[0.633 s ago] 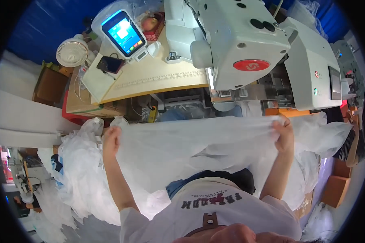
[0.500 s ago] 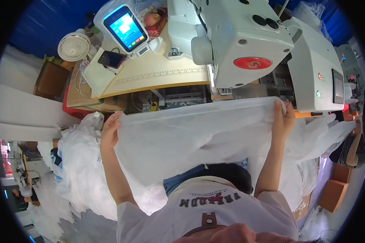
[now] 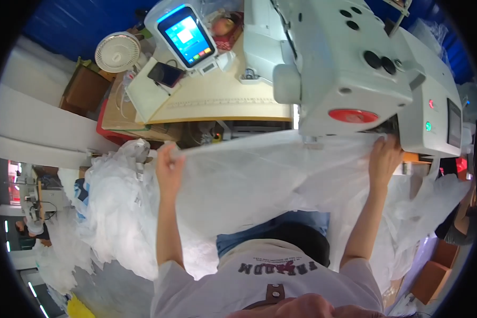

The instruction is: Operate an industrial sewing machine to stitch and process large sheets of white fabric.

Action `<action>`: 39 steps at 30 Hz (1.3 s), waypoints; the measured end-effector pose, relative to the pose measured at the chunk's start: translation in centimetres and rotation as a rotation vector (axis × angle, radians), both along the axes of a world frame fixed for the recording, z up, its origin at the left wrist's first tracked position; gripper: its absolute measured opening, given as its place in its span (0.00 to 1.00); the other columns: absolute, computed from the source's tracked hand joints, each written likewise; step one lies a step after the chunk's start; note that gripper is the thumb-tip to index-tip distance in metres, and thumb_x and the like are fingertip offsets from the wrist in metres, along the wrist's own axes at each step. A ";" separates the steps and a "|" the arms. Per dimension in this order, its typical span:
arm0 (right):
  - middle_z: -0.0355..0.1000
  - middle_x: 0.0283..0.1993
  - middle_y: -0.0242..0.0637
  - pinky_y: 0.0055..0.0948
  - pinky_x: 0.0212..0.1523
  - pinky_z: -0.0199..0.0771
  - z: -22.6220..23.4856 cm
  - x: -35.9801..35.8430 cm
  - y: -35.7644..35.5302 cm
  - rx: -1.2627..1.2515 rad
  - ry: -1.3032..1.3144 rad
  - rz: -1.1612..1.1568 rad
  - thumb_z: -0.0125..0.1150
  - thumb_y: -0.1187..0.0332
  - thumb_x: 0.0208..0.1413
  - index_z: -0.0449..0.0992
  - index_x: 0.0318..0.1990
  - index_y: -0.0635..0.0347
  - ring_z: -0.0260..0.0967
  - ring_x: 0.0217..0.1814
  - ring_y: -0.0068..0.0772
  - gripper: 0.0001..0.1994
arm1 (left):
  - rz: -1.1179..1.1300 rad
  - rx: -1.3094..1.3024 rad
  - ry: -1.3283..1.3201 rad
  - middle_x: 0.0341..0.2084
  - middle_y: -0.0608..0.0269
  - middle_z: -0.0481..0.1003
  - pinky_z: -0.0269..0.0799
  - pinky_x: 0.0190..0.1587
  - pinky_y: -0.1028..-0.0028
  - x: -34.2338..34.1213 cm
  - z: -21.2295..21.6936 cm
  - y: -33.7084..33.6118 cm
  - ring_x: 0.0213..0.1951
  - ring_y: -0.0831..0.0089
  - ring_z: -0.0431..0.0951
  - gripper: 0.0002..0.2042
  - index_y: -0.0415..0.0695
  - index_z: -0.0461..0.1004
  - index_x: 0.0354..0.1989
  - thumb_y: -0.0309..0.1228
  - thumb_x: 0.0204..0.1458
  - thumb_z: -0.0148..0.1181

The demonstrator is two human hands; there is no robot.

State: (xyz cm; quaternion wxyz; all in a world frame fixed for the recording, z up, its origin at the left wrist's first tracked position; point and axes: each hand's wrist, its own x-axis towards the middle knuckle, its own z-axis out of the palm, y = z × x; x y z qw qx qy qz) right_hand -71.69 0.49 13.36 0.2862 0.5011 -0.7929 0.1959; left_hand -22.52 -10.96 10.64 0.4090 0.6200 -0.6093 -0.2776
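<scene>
A wide sheet of thin white fabric (image 3: 238, 185) is stretched between my two hands, its far edge pulled nearly straight. My left hand (image 3: 169, 172) pinches the left end of that edge, fingers curled. At the other end my right hand (image 3: 385, 159) is closed on the fabric, close beside the large white sewing machine (image 3: 328, 69). The middle-right part of the edge lies at the machine's head, which partly hides it. The fabric's near side hangs over my lap.
A pale worktable (image 3: 222, 108) with a ruler strip carries a touchscreen panel (image 3: 188, 37) and a phone (image 3: 165, 74). A small fan (image 3: 117, 52) stands at the far left. White fabric heaps (image 3: 114, 201) lie left and right. Another person's arm (image 3: 463, 212) shows at right.
The fabric's far edge has moved forward to the machine head, which now covers part of it. Both hands still hold the ends. The whole view has shifted somewhat.
</scene>
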 end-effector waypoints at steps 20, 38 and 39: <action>0.70 0.48 0.48 0.37 0.45 0.68 0.1 8.6 -1.2 0.438 -0.655 0.236 0.49 0.48 0.56 0.70 0.48 0.64 0.66 0.51 0.48 0.26 | 0.217 0.488 0.153 0.16 0.68 0.71 0.63 0.19 0.82 13.2 4.1 16.0 0.18 0.82 0.69 0.03 0.37 0.76 0.26 0.22 0.46 0.56; 0.71 0.26 0.37 0.27 0.30 0.67 -0.2 3.8 5.7 0.304 -0.545 -0.062 0.60 0.66 0.50 0.73 0.37 0.64 0.68 0.28 0.25 0.11 | 0.106 0.632 0.747 0.24 0.70 0.72 0.65 0.36 0.76 6.4 -4.1 0.7 0.33 0.76 0.70 0.03 0.45 0.71 0.24 0.27 0.49 0.55; 0.71 0.25 0.36 0.27 0.29 0.67 0.5 4.8 5.6 0.188 -0.589 -0.050 0.60 0.66 0.50 0.73 0.35 0.63 0.67 0.27 0.24 0.10 | 0.100 0.641 0.743 0.24 0.70 0.72 0.65 0.36 0.76 6.2 -3.8 0.8 0.33 0.76 0.70 0.03 0.45 0.71 0.24 0.27 0.49 0.55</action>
